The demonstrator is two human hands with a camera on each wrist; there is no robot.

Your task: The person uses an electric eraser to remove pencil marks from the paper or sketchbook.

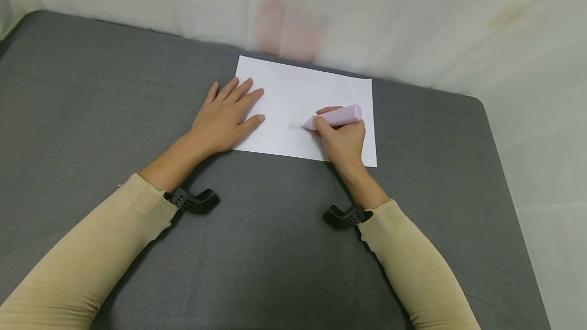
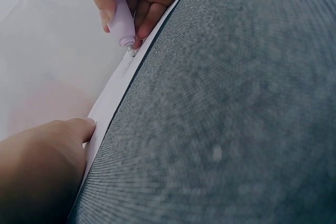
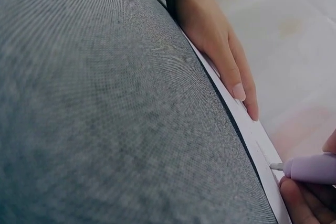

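At frame centre, the right hand (image 1: 345, 141) grips the pink pen (image 1: 334, 116); the flat-fingered left hand (image 1: 224, 116) pins the paper (image 1: 316, 88), which may slide if pressure eases.

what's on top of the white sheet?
The left hand lies flat on the white sheet. The right hand holds a pink pen, tip at a faint mark. Paper beneath both hands is hidden.

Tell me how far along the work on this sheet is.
Barely begun. Done: only a short faint mark shows on the sheet, just ahead of the tip. In hand: the right hand grips the pink pen with its tip on the paper, while the left hand lies flat on the sheet's left edge. Left: nearly the whole sheet is blank.
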